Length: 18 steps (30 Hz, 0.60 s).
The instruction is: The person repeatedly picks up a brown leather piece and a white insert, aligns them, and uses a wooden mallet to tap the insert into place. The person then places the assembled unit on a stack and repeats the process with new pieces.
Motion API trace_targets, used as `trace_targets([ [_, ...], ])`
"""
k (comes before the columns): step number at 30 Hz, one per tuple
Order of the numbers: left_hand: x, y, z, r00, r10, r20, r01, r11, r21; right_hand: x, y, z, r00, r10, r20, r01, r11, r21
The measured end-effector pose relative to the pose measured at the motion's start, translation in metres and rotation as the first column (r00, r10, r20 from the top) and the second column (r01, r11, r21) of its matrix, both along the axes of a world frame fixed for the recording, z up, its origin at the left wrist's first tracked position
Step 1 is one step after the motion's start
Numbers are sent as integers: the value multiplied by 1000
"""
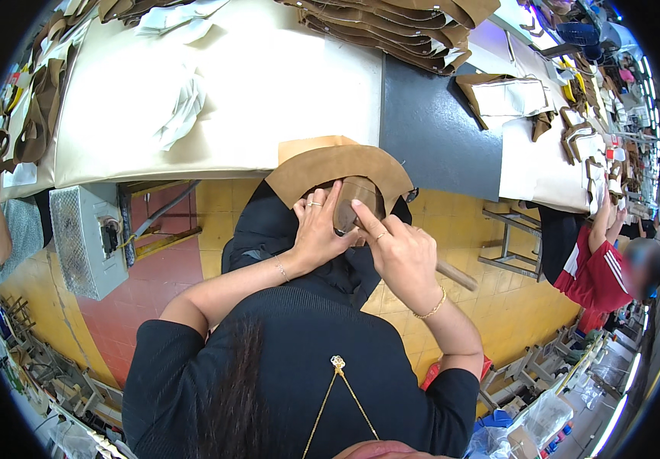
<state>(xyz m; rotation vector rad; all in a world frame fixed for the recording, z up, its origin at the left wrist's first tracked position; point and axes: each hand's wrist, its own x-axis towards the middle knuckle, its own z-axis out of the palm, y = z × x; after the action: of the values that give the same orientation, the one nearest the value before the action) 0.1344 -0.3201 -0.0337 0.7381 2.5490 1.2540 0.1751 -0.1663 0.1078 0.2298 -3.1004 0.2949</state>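
Observation:
A wide, curved brown piece (322, 167), which looks like leather or thick fabric, lies over my lap against the table's front edge. Inside its curve is a smaller, rounded dark-brown part (358, 191). My left hand (318, 229) holds the work from the left, its index finger stretched along the rounded part and its thumb beneath. Closed round a wooden-handled tool (458, 276) is my right hand (402, 249), index finger extended onto the rounded part. The handle's end sticks out below that hand; the tool's working end is mostly hidden.
Pale table (268, 92) ahead carries stacked brown pieces (414, 27) at the back and white sheets (184, 107). A dark grey surface (429, 130) adjoins it on the right. A metal box (89, 241) stands below left. Co-workers (601, 268) are at both sides.

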Motion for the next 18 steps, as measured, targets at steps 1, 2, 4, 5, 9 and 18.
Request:
trace_targets([
  [1,0,0,1,1000,1,6,-1,1000,1,-2,0,7,1000,16,4,-16,1000,8],
  [2,-1,-1,2,1000,1,12,-1,1000,3,-1,0,10,996,44,-74,-45,999,-18],
  [4,2,-1,-1,999,11,-40,-11,1000,-8,7,-3,15,970,92,-224,-109,992,-66],
  [5,2,2,-2,999,22,-43,-23,1000,-18,14,-5,9,961,74,-266,-114,984,-138],
  [9,2,0,-4,998,-7,-68,6,1000,-20,15,0,-7,996,80,-30,-79,997,16],
  [18,0,0,-1,998,6,-58,-6,1000,-8,13,-6,2,996,61,-72,-64,997,-39],
])
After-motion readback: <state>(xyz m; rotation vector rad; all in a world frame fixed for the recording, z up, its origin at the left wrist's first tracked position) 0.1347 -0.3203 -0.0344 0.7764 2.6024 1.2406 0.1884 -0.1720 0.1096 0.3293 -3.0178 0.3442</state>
